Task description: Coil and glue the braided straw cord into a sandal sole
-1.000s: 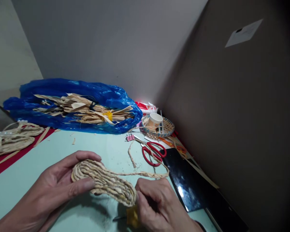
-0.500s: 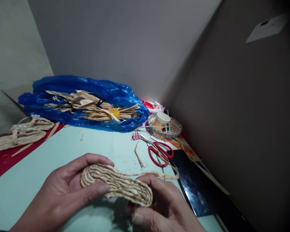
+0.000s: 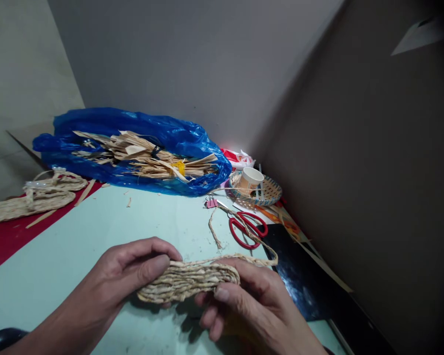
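Observation:
A small oval coil of twisted straw cord (image 3: 187,282), shaped like a sole, is held between both hands above the table. My left hand (image 3: 133,273) pinches its left end, thumb on the face and fingers behind the upper edge. At the right end, my right hand (image 3: 251,296) grips the coil with its thumb on the near face and index finger along the top; the other fingers curl underneath. A loose tail of the cord (image 3: 272,254) leaves the coil's upper edge, loops right and runs back over red-handled scissors (image 3: 264,235).
Behind lies a blue plastic bag (image 3: 107,118) with bundled dry straw (image 3: 140,148). A woven basket (image 3: 276,190) holds a paper cup (image 3: 252,178). A pink binder clip (image 3: 211,203) is near the scissors, a black glossy panel (image 3: 296,286) at right, woven straw pieces (image 3: 40,203) at left.
The coil has tilted, showing more of its side, and moved slightly right. My left thumb has shifted up to its top edge; my right thumb has moved up onto its face.

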Demonstrator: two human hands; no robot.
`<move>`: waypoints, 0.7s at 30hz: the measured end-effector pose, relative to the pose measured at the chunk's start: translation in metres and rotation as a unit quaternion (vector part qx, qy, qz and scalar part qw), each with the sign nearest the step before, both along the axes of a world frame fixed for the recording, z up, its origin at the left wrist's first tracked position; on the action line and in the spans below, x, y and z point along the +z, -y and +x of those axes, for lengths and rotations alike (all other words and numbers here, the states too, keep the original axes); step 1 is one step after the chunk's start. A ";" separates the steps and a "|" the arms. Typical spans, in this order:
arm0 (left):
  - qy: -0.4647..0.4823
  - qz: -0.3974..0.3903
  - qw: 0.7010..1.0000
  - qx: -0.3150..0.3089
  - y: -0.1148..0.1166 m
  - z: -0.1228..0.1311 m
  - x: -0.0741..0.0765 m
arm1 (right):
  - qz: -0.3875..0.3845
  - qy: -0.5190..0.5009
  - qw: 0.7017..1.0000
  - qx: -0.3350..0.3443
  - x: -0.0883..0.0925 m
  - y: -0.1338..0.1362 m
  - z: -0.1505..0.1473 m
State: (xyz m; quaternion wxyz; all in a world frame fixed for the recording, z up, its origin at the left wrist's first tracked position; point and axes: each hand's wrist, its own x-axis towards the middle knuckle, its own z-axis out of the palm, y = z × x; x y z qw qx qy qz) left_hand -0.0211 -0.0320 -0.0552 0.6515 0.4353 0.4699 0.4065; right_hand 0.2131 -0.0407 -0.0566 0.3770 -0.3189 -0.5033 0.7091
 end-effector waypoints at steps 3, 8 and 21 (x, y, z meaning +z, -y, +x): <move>0.079 -0.057 0.994 -0.047 0.000 0.000 0.001 | -0.028 -0.022 0.999 -0.008 0.000 0.000 0.000; 0.120 -0.092 0.980 -0.128 0.000 -0.001 0.004 | -0.034 -0.008 0.999 0.005 0.001 0.000 0.001; 0.183 -0.163 0.959 -0.145 0.006 -0.001 -0.004 | 0.012 0.004 0.999 0.045 0.008 -0.007 0.002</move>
